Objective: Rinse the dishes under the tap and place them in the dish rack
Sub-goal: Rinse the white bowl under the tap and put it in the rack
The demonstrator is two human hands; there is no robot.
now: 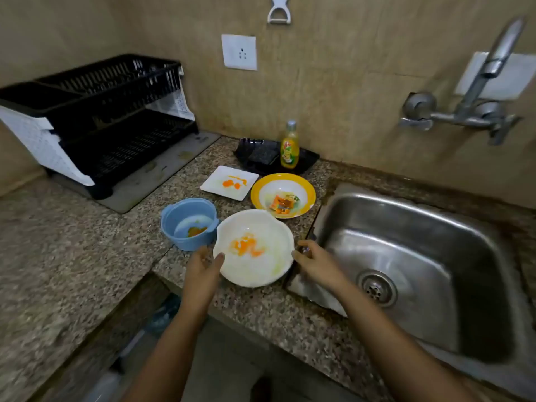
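A white bowl (pixel 261 271) smeared with orange sauce sits on the granite counter by the sink's left edge. My left hand (pixel 203 268) touches its left rim with the thumb on the edge. My right hand (pixel 314 262) is at its right rim, fingers loosely curved. Behind it stand a blue pot (pixel 185 216), a yellow-rimmed plate (pixel 256 195) with food scraps and a small white square plate (pixel 216 181), all soiled. The steel sink (pixel 435 227) lies to the right, with the tap (pixel 490 68) on the wall above it. The black two-tier dish rack (pixel 110 111) stands at the far left.
A yellow dish soap bottle (pixel 289 146) and a dark scrubber (pixel 262 155) rest on a black tray (pixel 307 159) by the wall. A socket (pixel 239 52) and a white peeler (pixel 279 11) hang on the wall. The rack sits on a grey drain mat (pixel 162 172).
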